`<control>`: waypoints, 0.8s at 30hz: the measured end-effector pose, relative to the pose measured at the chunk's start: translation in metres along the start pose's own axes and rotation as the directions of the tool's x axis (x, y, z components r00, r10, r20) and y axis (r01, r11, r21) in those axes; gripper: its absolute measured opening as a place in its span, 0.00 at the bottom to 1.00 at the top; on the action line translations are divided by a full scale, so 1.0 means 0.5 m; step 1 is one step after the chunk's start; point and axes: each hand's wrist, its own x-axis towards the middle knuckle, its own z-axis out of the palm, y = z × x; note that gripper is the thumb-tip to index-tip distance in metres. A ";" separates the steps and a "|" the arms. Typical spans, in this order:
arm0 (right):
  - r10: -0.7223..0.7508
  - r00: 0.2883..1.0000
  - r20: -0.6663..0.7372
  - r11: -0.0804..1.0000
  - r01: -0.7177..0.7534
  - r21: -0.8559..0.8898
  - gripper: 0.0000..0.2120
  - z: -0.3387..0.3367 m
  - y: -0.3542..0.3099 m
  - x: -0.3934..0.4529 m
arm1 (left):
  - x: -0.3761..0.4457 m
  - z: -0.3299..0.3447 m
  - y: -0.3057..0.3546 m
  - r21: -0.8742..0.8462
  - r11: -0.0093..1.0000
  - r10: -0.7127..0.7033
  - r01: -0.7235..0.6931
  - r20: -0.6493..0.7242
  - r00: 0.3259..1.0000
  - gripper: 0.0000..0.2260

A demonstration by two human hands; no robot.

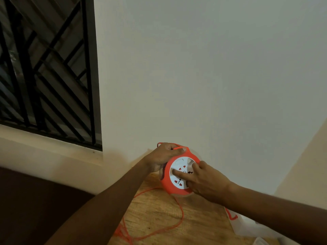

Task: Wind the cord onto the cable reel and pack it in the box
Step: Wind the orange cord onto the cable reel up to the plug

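Pale plaster wall (203, 76) fills most of the view, with a dark window grille (46, 71) at left above a cream ledge. Below, a wooden tabletop (159, 216) carries loose orange cord (178, 225) and a white box (247, 225) with red lettering too blurred to read. Held upright above the table, the orange cable reel (178, 174) shows its white socket face. Left hand (164, 156) grips the reel's top edge, thumb pinning a strand. Right hand (205, 184) presses extended fingers against the socket face.
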 end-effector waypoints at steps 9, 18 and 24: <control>0.069 0.997 0.042 0.996 -0.072 0.054 0.35 -0.015 0.015 0.016 | 0.009 -0.004 0.010 0.089 0.996 -0.012 0.006 0.062 0.998 0.14; 0.354 0.929 0.112 0.881 -0.371 0.292 0.40 -0.026 0.037 0.016 | 0.001 0.012 -0.026 -0.195 0.978 0.046 -0.074 -0.142 0.989 0.13; 0.476 0.852 0.216 0.635 -0.504 0.586 0.36 -0.011 0.006 0.030 | 0.000 0.010 -0.060 -0.232 0.971 0.029 -0.056 -0.119 0.992 0.14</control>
